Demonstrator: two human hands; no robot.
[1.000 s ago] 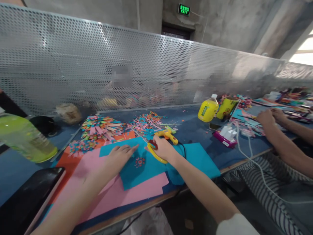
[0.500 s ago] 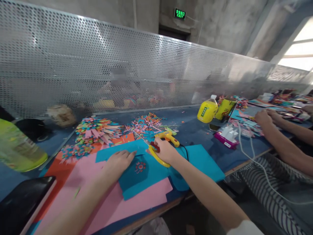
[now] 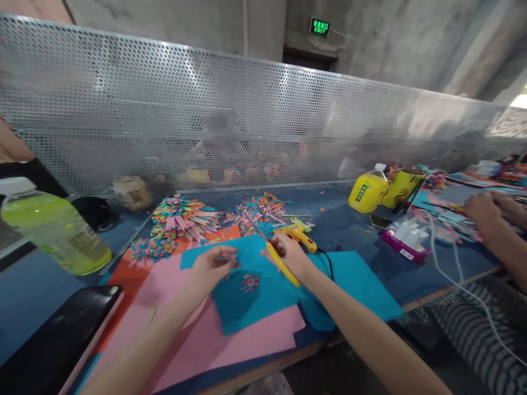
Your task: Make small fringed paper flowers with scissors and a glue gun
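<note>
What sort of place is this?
Likely a shared craft workroom: scissors in the right hand, a glue gun by a heap of paper scraps, and another person's hands further along the table.

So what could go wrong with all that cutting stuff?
The scissors in the right hand could nip the left hand if it strayed towards the blades.

The yellow glue gun lies close by the right hand; if it's hot, which I can't tell, it might burn.

The little flower shape on the blue paper might get knocked by a hand.
</note>
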